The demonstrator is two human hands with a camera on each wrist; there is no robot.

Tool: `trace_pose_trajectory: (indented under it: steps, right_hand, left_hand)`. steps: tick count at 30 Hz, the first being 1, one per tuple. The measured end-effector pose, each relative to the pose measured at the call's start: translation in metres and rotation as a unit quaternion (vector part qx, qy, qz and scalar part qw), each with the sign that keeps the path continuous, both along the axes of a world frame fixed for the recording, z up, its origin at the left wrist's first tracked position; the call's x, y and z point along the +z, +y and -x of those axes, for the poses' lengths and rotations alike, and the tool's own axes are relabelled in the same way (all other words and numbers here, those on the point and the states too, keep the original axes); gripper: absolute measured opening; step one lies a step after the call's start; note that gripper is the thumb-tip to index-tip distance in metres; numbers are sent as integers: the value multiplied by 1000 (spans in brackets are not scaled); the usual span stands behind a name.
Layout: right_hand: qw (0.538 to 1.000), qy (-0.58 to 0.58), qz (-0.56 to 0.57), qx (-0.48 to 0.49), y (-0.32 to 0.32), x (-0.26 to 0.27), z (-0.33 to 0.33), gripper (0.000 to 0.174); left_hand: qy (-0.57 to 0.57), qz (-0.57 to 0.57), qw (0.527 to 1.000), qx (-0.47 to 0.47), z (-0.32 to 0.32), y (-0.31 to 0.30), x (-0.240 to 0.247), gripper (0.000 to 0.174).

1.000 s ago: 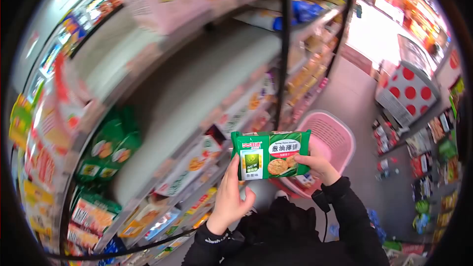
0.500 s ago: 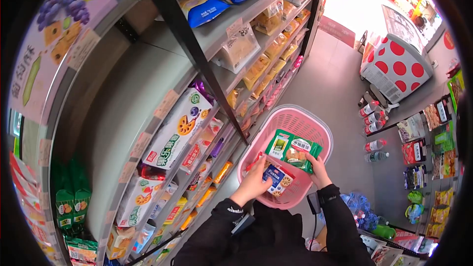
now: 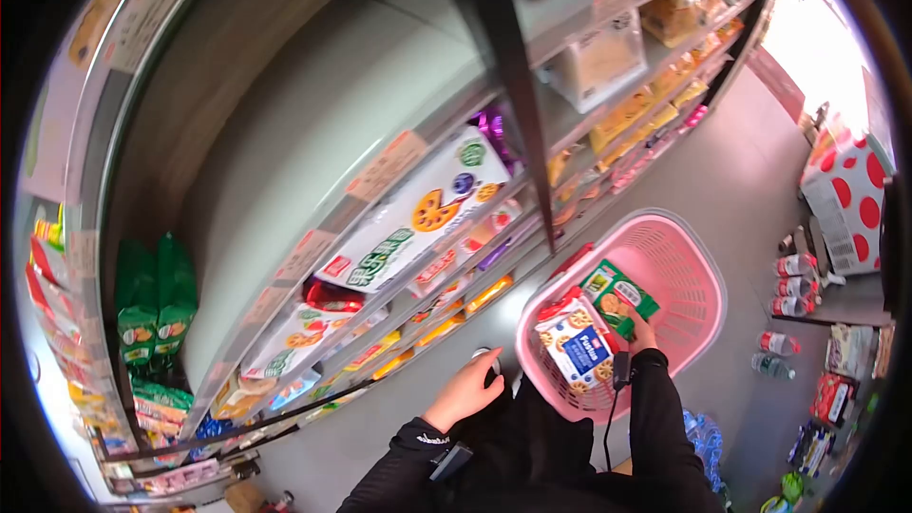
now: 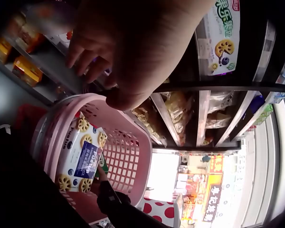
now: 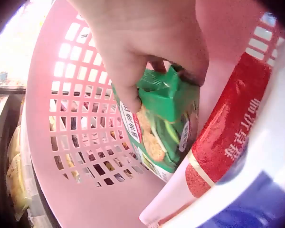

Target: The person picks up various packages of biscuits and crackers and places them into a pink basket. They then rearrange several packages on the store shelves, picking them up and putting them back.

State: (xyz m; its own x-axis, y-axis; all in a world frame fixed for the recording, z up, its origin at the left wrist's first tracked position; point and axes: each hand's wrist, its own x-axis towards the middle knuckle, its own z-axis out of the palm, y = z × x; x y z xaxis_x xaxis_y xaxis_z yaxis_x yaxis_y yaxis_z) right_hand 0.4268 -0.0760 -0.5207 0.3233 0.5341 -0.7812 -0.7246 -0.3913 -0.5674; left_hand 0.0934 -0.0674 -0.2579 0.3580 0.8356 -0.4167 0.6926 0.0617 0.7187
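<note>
My right hand reaches into the pink basket and grips one end of a green cracker pack. In the right wrist view, thumb and fingers pinch the pack's crimped green wrapper, with the pack tilted against the basket's inner side. Beside it lies a white and blue Fustua biscuit pack. A red and pink package is next to the green pack. My left hand hovers outside the basket on the shelf side, fingers loosely bent, holding nothing.
Shelves with boxed and bagged snacks run along the left, a black post between the bays. Plastic bottles stand on the floor at right, near a red-dotted freezer. Grey floor lies beyond the basket.
The green pack, held up in both hands earlier, has gone down into the basket, now in my right hand alone. My left hand has moved off to the left, out of the basket.
</note>
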Motion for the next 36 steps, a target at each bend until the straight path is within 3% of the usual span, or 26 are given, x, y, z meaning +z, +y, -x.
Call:
trace_pose_trajectory:
  steps: [2, 4, 5, 6, 7, 9, 12, 14, 15, 16, 17, 18, 20, 22, 24, 25, 26, 27, 29, 30, 32, 35, 36]
  right_hand:
    - [997, 18, 69, 28, -10, -15, -14, 27]
    - [975, 36, 188, 114, -4, 9, -12, 16]
    - [988, 55, 88, 110, -15, -28, -21, 16]
    - [985, 55, 114, 117, -21, -44, -31, 16]
    - [985, 101, 88, 106, -13, -24, -23, 17]
    - [977, 94, 66, 178, -14, -47, -34, 22]
    - [961, 116, 48, 245, 3, 13, -9, 25]
    - [951, -84, 49, 292, 7, 21, -4, 21]
    - [953, -91, 37, 287, 17, 32, -3, 21]
    - [887, -215, -17, 408, 28, 48, -3, 19]
    - [787, -336, -65, 513, 40, 66, -5, 18]
    - [828, -268, -78, 486, 55, 102, 9, 17]
    - [835, -235, -169, 467, 63, 242, 74, 18]
    - [756, -212, -305, 539, 69, 342, 120, 18]
    - [714, -233, -380, 540, 66, 410, 170, 19]
    - [654, -272, -459, 536, 66, 439, 198, 20]
    - [614, -314, -478, 544, 64, 468, 225, 22]
    - [545, -370, -532, 532, 66, 491, 253, 24]
    - [465, -410, -592, 514, 78, 515, 308, 28]
    - [498, -348, -596, 525, 80, 528, 336, 36]
    - [459, -431, -671, 390, 99, 533, 390, 41]
    - [489, -468, -646, 353, 122, 546, 437, 41]
    - [501, -433, -636, 397, 129, 548, 447, 40]
  left_hand:
    - [14, -9, 1000, 7, 7, -5, -2, 47]
    - [-9, -28, 999, 11, 16, -9, -14, 44]
    - [-13, -33, 999, 12, 20, -9, -16, 43]
    - [-13, -45, 999, 15, 24, -13, -23, 42]
    - [-12, -57, 998, 19, 28, -14, -27, 41]
    - [-4, -50, 999, 16, 34, -9, -10, 41]
    - [-9, -62, 998, 31, 47, -8, 4, 41]
    - [-21, -100, 994, 45, 60, -10, 12, 38]
    - [-28, -140, 989, 48, 69, -11, 15, 37]
    - [-31, -167, 984, 55, 78, -11, 31, 36]
    - [-36, -193, 979, 63, 88, -13, 47, 35]
    - [-52, -181, 977, 96, 96, -15, 75, 33]
    - [-74, -256, 954, 135, 117, -25, 132, 30]
    - [-98, -302, 929, 189, 141, -37, 178, 27]
    - [-134, -360, 888, 252, 166, -49, 212, 26]
    - [-97, -427, 858, 267, 180, -52, 221, 26]
    - [-135, -454, 830, 296, 192, -52, 226, 26]
    - [-160, -463, 807, 329, 201, -52, 230, 27]
    - [-186, -499, 774, 342, 217, -49, 239, 28]
    - [-193, -500, 777, 332, 223, -49, 240, 28]
    - [-176, -521, 756, 355, 234, -49, 243, 29]
    - [-170, -517, 761, 353, 248, -56, 234, 30]
    - [-170, -512, 765, 351, 252, -60, 233, 30]
